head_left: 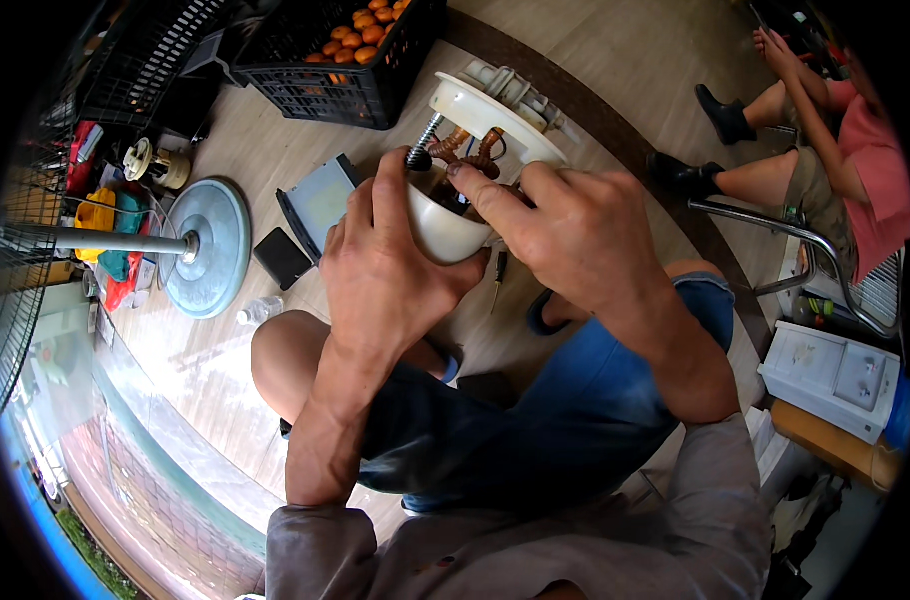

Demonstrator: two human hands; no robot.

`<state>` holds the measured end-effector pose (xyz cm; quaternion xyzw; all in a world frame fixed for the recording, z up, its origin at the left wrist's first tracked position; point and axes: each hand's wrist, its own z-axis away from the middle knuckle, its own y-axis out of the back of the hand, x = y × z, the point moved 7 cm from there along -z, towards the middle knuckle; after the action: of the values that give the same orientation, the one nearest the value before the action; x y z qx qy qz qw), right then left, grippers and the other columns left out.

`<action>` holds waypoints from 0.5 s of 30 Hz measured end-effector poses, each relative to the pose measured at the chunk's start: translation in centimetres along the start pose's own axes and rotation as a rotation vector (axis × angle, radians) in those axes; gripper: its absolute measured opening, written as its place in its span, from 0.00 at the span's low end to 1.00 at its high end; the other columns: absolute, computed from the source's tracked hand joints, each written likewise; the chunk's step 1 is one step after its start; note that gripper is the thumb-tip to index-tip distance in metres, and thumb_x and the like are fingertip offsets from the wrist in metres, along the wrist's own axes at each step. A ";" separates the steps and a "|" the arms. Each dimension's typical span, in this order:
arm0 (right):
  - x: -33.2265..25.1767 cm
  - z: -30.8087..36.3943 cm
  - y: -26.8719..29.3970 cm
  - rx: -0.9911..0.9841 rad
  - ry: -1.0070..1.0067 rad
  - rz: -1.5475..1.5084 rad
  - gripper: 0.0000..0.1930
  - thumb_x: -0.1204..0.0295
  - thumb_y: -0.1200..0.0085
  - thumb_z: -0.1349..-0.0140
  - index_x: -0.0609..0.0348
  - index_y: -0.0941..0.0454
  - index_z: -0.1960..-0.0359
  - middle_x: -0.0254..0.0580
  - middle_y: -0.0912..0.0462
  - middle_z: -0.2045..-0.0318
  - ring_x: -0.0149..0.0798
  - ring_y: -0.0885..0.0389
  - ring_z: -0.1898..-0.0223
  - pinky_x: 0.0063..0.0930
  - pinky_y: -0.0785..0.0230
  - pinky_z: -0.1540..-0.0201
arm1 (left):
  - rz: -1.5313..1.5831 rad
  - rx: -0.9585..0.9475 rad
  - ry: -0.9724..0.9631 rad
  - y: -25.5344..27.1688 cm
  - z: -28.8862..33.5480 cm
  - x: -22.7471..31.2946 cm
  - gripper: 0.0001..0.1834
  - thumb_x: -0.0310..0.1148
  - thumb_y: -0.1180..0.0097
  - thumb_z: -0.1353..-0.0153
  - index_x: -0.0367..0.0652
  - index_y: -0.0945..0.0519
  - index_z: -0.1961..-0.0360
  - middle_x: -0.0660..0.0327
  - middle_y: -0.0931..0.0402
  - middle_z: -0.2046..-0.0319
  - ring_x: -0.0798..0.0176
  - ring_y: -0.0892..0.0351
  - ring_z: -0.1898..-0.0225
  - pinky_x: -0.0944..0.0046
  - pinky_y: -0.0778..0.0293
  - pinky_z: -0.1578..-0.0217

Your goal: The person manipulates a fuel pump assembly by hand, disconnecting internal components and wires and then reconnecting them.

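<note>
Held up in front of me is a fuel pump module [490,112], with a round white flange tilted above a white cup [443,232]. Between the two run a metal spring [425,135] and brown corrugated hoses [483,152]. My left hand [383,265] is wrapped round the cup's left side, thumb beneath it. From the right, my right hand [587,228] reaches in with its index finger at the hoses over the cup's opening. Its other fingers are curled at the module's right side, and its thumb is mostly hidden.
A screwdriver [499,275] lies on the floor below. Leftward are a dark flat case [283,258], a grey metal box [320,200], a bottle [260,310], a round stand base [210,250] and another pump-like part [155,163]. A crate [320,98] holds oranges. Someone sits at right [870,190].
</note>
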<state>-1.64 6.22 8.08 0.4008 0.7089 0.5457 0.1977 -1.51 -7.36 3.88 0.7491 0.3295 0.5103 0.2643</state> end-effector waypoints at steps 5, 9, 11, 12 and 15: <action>-0.5 -0.2 0.0 0.204 0.115 -0.006 0.14 0.68 0.39 0.47 0.47 0.13 0.57 0.26 0.30 0.84 0.28 0.24 0.85 0.24 0.34 0.86 | -0.015 -0.044 0.031 0.0 -0.1 -0.3 0.49 0.38 0.26 0.67 0.36 0.32 0.39 0.47 0.22 0.58 0.44 0.18 0.61 0.51 0.21 0.58; -0.5 0.0 -0.7 0.229 0.133 -0.043 0.11 0.69 0.39 0.46 0.48 0.13 0.60 0.24 0.32 0.85 0.27 0.26 0.86 0.24 0.35 0.86 | -0.017 -0.056 0.028 -0.3 0.1 -0.6 0.49 0.38 0.26 0.66 0.36 0.32 0.39 0.47 0.22 0.57 0.45 0.18 0.60 0.52 0.21 0.57; -0.5 -0.2 -0.9 0.208 0.134 -0.040 0.11 0.69 0.39 0.46 0.49 0.13 0.60 0.25 0.31 0.85 0.27 0.25 0.85 0.24 0.35 0.86 | -0.017 -0.057 0.028 -0.3 0.1 -0.7 0.49 0.38 0.26 0.66 0.37 0.32 0.39 0.47 0.22 0.56 0.45 0.18 0.59 0.52 0.21 0.57; -0.6 -0.3 -0.9 0.194 0.138 -0.036 0.11 0.69 0.39 0.46 0.49 0.13 0.60 0.25 0.30 0.85 0.27 0.25 0.85 0.24 0.35 0.86 | -0.029 -0.080 0.024 -0.4 0.1 -0.8 0.50 0.38 0.25 0.66 0.35 0.33 0.37 0.45 0.22 0.55 0.44 0.17 0.57 0.52 0.20 0.56; -0.3 -0.5 -1.2 0.130 0.156 -0.056 0.11 0.69 0.39 0.46 0.48 0.13 0.60 0.26 0.28 0.84 0.27 0.24 0.85 0.23 0.34 0.86 | -0.035 -0.112 0.023 -0.8 0.2 -1.1 0.52 0.37 0.25 0.65 0.34 0.35 0.35 0.44 0.22 0.53 0.43 0.17 0.55 0.51 0.19 0.56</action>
<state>-2.24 5.52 7.03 0.3490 0.7669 0.5225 0.1307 -1.81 -7.71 2.63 0.7212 0.3165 0.5320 0.3110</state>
